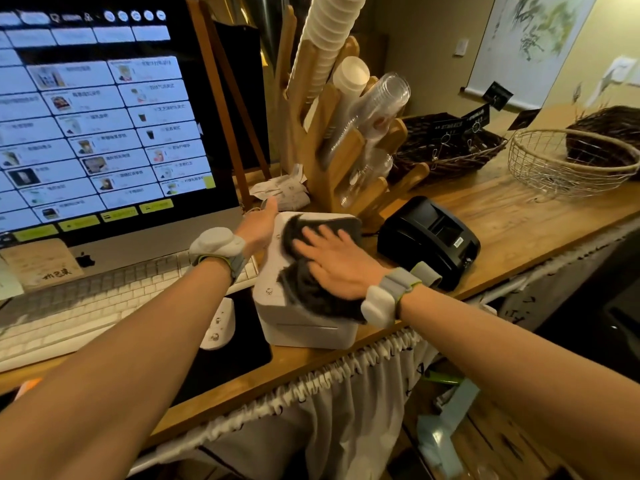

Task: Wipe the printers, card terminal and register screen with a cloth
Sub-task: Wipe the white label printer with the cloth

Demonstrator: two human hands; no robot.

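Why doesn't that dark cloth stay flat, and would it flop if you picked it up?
Probably floppy: the dark cloth is bunched in soft folds under the right hand on the white printer. It likely weighs little, since it drapes over the printer's edge. It seems to grip rather than slide, though the left hand steadies the printer anyway.

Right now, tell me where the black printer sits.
In the head view, the black printer sits on the wooden counter, right of the white printer being wiped, in front of the wooden cup rack.
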